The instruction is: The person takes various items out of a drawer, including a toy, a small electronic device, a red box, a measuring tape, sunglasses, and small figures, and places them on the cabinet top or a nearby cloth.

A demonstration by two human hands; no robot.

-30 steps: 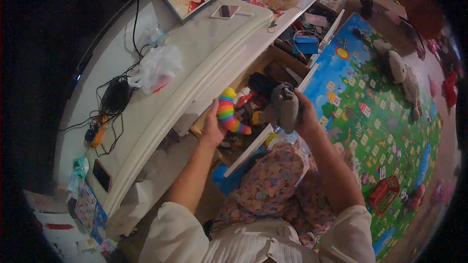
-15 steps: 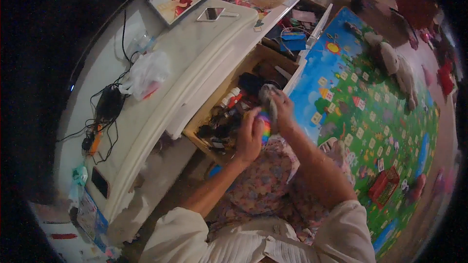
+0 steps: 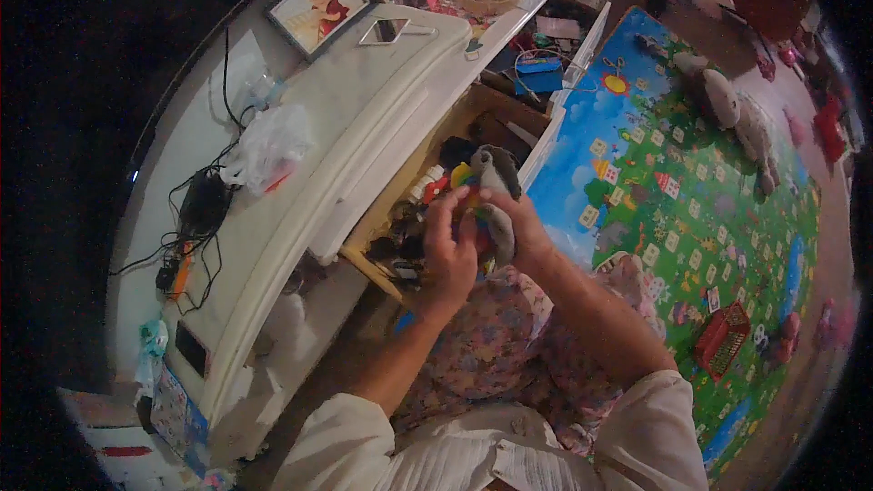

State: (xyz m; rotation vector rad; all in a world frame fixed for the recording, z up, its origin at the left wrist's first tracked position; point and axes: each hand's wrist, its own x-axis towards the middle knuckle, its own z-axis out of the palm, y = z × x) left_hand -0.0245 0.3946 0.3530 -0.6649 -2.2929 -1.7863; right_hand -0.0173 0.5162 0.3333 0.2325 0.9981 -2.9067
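Over an open drawer (image 3: 393,284) my two hands come together. My left hand (image 3: 452,250) is closed, its fingers pinching a small rainbow-coloured thing (image 3: 461,175) whose kind I cannot make out. A soft grey cloth (image 3: 496,168), perhaps a sock, is bunched in my closed right hand (image 3: 518,223). It hangs out above and below the fingers and presses against the rainbow-coloured thing, hiding much of it. Inside the drawer, beside my left hand, lie several dark items, a red-and-white object (image 3: 435,185) and tangled small things.
Left of the drawer runs a white cabinet top (image 3: 364,82) with a plastic bag (image 3: 273,141), black cables, a phone (image 3: 192,348) and a framed picture (image 3: 323,7). Another open drawer (image 3: 546,55) is beyond. A colourful play mat (image 3: 673,209) with a red basket (image 3: 723,341) lies right.
The grey cloth has spread out, and the rainbow-coloured thing has gone from below the cloth to partly behind it. My hands have drawn closer together.
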